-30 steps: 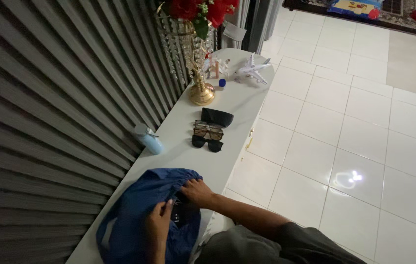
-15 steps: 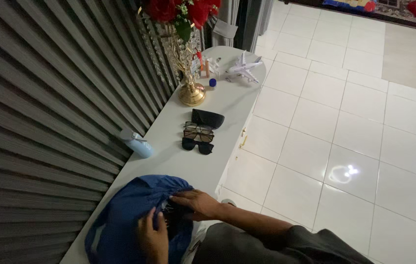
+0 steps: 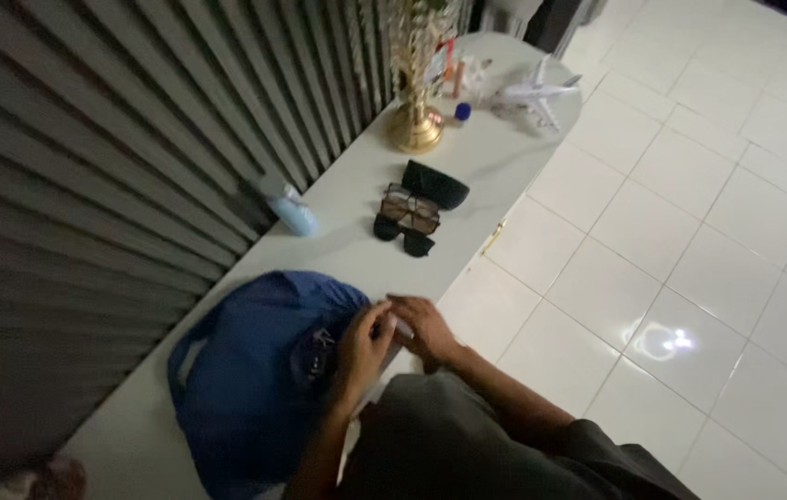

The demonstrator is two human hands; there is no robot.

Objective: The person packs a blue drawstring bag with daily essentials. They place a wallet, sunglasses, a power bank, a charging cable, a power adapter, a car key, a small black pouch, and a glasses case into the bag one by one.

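While working at the bag (image 3: 255, 370) mouth, keep left hand (image 3: 361, 347) and right hand (image 3: 426, 326) close together at its right edge on the desk (image 3: 356, 259). Fingers curled, pinching something small, unclear what. Hold the blue fabric taut, well short of the sunglasses (image 3: 403, 236) beyond the bag.

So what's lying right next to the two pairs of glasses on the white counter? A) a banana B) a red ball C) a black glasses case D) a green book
C: a black glasses case lies just behind the brown-tinted glasses and the dark sunglasses on the white counter; nothing else lies beside them.
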